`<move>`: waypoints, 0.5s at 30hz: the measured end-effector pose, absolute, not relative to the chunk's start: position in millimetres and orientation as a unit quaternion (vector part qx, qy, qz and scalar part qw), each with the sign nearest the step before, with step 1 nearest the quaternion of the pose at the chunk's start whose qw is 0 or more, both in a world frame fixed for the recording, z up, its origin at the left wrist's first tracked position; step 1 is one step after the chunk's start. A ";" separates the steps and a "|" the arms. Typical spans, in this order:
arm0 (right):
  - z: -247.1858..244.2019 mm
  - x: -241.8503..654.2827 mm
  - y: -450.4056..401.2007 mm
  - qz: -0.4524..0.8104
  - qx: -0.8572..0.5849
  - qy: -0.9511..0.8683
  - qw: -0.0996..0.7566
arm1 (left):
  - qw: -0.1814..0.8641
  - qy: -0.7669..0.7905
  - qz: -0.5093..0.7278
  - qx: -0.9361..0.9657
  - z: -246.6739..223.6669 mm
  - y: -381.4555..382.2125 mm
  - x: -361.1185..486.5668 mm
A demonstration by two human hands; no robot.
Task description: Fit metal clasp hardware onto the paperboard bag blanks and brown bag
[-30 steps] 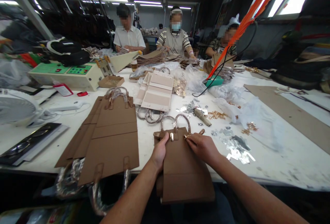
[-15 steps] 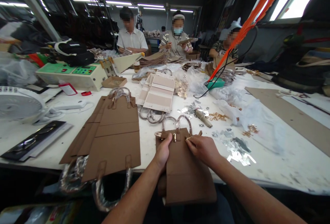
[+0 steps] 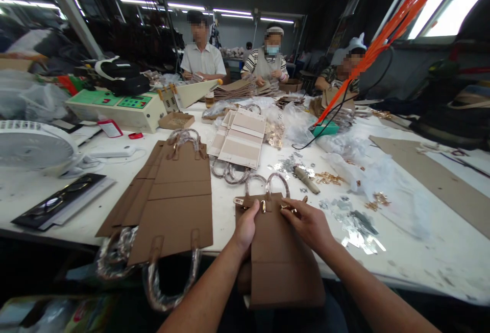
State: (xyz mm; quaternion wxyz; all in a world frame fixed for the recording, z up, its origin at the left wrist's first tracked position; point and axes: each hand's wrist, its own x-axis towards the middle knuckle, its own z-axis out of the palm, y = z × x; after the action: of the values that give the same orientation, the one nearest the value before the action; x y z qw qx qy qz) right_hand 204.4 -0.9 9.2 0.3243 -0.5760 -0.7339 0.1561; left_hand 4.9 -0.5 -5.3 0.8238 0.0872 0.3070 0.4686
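Brown bag panel [image 3: 285,264] at table [image 3: 401,271] edge; my left hand [image 3: 247,228] grips its top, thumb over; gold clasp [image 3: 264,207] looks seated, other gold fitting [image 3: 294,211], pinched in my right hand [image 3: 312,224], seems loose, unfinished

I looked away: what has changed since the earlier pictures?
The view has turned slightly left. The masked person no longer holds up a flat piece. The left hand still grips the brown panel; the right hand still pinches a gold fitting.
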 end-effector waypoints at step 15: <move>8.1 176.2 -26.1 0.041 -0.543 -0.807 0.228 | 0.855 0.227 0.452 0.115 7.0 -7.2 3.9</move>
State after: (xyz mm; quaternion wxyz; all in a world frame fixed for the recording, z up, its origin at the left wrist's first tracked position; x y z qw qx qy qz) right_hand 176.2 -26.1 8.1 0.2282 -0.5428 -0.8072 0.0407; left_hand 3.9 -7.2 7.0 0.8549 0.1147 0.2270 0.4521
